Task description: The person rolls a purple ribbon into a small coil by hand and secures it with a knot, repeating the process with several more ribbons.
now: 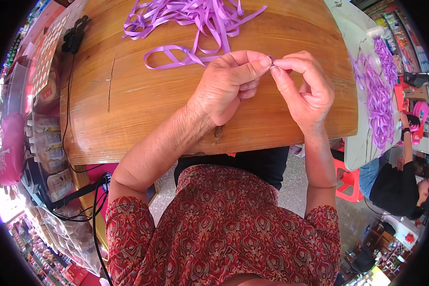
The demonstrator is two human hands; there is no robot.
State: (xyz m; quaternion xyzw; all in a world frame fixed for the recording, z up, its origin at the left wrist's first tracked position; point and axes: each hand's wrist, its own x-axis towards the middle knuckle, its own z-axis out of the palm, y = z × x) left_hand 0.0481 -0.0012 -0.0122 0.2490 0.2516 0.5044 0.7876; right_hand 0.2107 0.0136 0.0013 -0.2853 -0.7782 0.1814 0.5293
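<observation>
Across the middle of the wooden table (143, 95), our left hand (235, 79) and right hand (311, 89) meet fingertip to fingertip, both lifted over the boards. We see the left thumb and forefinger pressed nearly together, the other fingers curled under; the right thumb and forefinger close in a small pinch from the right side. Between the tips sits a tiny purple piece (271, 58) — apparently ribbon, though the fingers cover most of it, and we cannot tell whether it joins the looped ribbon (176, 64) that passes out of sight behind the left hand. Such a fine, fingertip hold probably suits something so slim and easily lost, and with the hands raised before us it can be watched closely. At the far edge lies the ribbon pile (190, 14), perhaps set there to be within reach while our forearms have room. Its strands look flat, smooth and faintly glossy, like satin, folding into soft bends and crossing one another; the nearer loop is gathered at a small knot (185, 49). Beneath them the wood is orange-brown and grained, with a long dark crack (110, 86) toward the left. Off to the right, on a pale table (355, 152), more lilac strands hang together in a long heap (379, 109) — crinkled and dense.
</observation>
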